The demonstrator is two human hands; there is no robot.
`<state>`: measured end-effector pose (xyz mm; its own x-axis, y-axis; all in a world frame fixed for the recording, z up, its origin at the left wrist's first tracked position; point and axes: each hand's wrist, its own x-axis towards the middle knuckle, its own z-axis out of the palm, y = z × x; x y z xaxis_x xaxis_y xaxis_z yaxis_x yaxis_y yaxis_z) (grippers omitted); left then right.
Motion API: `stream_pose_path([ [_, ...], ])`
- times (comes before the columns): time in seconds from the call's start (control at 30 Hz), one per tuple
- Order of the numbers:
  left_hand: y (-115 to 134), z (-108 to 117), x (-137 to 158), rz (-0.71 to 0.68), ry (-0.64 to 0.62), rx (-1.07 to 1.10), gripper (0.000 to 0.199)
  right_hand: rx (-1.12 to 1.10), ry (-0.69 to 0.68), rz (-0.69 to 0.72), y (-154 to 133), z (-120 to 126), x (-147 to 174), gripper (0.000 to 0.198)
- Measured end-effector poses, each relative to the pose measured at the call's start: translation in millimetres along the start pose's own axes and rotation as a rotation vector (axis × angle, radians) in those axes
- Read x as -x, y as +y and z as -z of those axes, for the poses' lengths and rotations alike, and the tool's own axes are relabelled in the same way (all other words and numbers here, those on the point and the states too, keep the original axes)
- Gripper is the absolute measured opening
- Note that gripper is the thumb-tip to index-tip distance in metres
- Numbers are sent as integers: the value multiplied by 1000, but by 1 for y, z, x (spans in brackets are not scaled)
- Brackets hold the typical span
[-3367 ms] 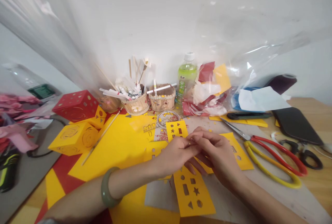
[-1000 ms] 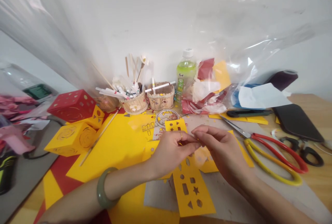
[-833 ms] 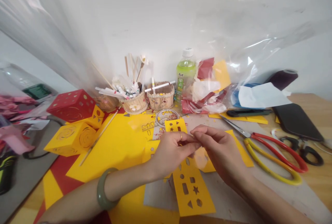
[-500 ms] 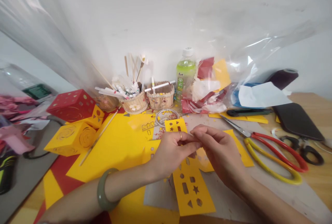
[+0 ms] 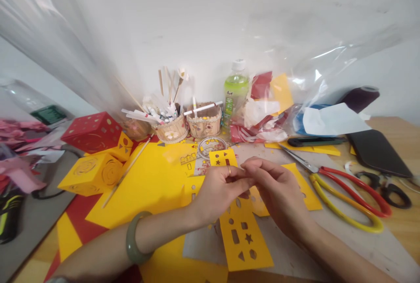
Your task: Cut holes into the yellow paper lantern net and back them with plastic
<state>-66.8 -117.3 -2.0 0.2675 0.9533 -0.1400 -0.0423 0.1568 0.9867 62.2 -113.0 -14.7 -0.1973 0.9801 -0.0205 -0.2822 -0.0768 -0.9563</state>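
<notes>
Above the middle of the work surface, my left hand (image 5: 216, 193) and my right hand (image 5: 278, 191) meet with their fingertips pinched together. Whatever they pinch is hidden or too small to name. Directly below them lies a long yellow card strip (image 5: 244, 241) with cut-out shapes: stars, ovals, rectangles and triangles. Its middle part is covered by my hands. Another yellow card piece (image 5: 297, 173) with holes sticks out behind my right hand. Left of my left hand spreads a large yellow card sheet (image 5: 144, 186).
To the right lie scissors with red and yellow handles (image 5: 348, 191), black-handled scissors (image 5: 393, 195), a cutter knife (image 5: 315, 141) and a black phone-like slab (image 5: 377, 151). Small baskets (image 5: 203, 126) and a green drink bottle (image 5: 235, 92) stand behind. Yellow (image 5: 92, 173) and red (image 5: 92, 132) paper boxes sit left.
The view has shifted very slightly, so the scene sits a little farther right. Both hands keep the same pinched pose over the card strip.
</notes>
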Motion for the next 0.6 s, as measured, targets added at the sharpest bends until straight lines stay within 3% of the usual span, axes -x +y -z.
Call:
stream_pose_path([
  [0.1, -1, 0, 0, -3, -7, 3, 16, -6, -16, -4, 0, -1, 0, 18],
  [0.3, -1, 1, 0, 6, 6, -4, 18, 27, 57, -8, 2, 2, -1, 5],
  [0.6, -1, 1, 1, 9, 3, 3, 16, 28, 23, -3, 1, 1, -2, 14],
])
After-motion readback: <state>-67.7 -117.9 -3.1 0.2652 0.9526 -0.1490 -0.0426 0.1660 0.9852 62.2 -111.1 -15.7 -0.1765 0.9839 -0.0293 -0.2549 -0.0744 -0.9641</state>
